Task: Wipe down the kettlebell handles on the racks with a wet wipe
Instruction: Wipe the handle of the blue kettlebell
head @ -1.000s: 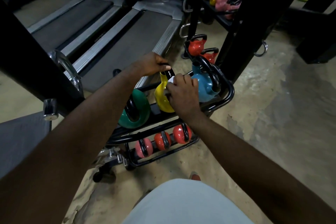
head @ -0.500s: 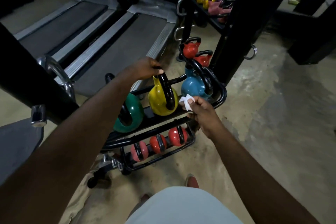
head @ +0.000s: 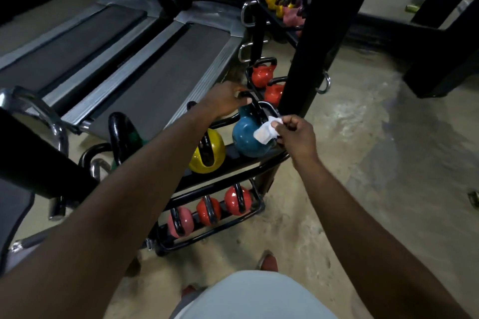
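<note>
A low black rack (head: 234, 163) carries a green kettlebell (head: 132, 137), a yellow kettlebell (head: 212, 153) and a blue kettlebell (head: 246, 137) on its upper shelf. My left hand (head: 228, 101) grips the top of the blue kettlebell's black handle (head: 256, 109). My right hand (head: 296, 134) pinches a white wet wipe (head: 267, 131) just right of that handle, in front of the blue bell. Three small red and pink kettlebells (head: 210, 211) lie on the lower shelf.
Two treadmills (head: 145, 72) lie left of the rack. A black upright post (head: 308, 59) stands right behind it, with two red kettlebells (head: 261, 76) beside it. A higher rack (head: 285, 8) holds yellow and pink bells. Bare concrete floor (head: 363, 163) spreads to the right.
My left hand left the yellow kettlebell's handle and took the blue one's. My right hand pulled the wipe off the yellow handle and brought it beside the blue kettlebell.
</note>
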`<state>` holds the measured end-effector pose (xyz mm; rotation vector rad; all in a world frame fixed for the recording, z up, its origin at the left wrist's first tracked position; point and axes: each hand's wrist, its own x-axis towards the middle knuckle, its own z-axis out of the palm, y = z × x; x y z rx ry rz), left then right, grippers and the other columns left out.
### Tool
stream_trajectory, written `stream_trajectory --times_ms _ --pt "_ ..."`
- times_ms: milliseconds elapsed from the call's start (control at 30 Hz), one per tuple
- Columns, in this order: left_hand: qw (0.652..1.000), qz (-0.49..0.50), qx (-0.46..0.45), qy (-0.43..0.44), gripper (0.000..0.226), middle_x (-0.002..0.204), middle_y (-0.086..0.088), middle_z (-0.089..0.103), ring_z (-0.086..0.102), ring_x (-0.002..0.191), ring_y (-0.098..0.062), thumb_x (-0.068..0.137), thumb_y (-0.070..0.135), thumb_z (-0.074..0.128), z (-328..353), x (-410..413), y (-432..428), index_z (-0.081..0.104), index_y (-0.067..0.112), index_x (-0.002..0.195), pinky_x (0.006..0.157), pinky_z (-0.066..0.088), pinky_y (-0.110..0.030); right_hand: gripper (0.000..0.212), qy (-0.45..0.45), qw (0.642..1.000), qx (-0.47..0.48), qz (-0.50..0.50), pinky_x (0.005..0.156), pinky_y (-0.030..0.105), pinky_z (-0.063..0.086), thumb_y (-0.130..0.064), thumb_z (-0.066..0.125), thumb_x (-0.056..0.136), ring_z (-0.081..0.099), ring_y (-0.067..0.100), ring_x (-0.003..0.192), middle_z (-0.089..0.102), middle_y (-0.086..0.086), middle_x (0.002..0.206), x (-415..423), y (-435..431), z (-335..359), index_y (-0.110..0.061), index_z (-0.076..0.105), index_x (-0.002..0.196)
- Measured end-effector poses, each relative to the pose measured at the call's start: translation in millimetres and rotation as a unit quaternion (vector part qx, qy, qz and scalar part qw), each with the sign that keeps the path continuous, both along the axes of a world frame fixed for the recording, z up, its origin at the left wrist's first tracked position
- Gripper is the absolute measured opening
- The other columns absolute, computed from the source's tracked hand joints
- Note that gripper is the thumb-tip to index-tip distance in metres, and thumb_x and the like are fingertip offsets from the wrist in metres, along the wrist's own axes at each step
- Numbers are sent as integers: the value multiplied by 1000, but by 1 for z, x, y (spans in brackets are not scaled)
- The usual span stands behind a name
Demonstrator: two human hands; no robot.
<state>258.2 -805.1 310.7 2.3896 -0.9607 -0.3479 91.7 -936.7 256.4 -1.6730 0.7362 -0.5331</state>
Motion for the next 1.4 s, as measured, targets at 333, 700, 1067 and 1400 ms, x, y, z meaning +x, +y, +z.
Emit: stream_trajectory --times_ms 333,700,1067,1400 --pt "998 42 5 56 47 131 -4 62 58 119 -22 89 44 66 -13 6 -21 63 18 128 105 44 -37 32 -52 854 -481 191 95 32 48 -12 64 94 52 23 113 55 13 121 -23 -6 -42 -6 64 126" --pt "998 35 -1 58 44 127 2 64 59 115 -16 87 46 69 -14 12 -19 67 22 124 102 46 -36 20 -70 812 -553 174 75 29 44 -14 69 86 47 19 95 59 6 99 15 -12 -19 -12 74 106" --pt "1000 -3 24 3 42 121 3 67 61 109 -16 90 49 63 -13 16 -17 68 23 122 90 45 -26 39 -12 835 -526 163 94 22 34 -10 66 83 42 23 110 56 10 119 -5 8 -38 -6 66 121" --pt "1000 3 9 11 45 127 1 65 59 115 -17 90 46 64 -13 15 -17 65 21 127 93 41 -26 23 -71 951 -275 123 90 24 51 0 59 91 61 11 106 65 -2 110 -18 -13 -36 -15 70 103"
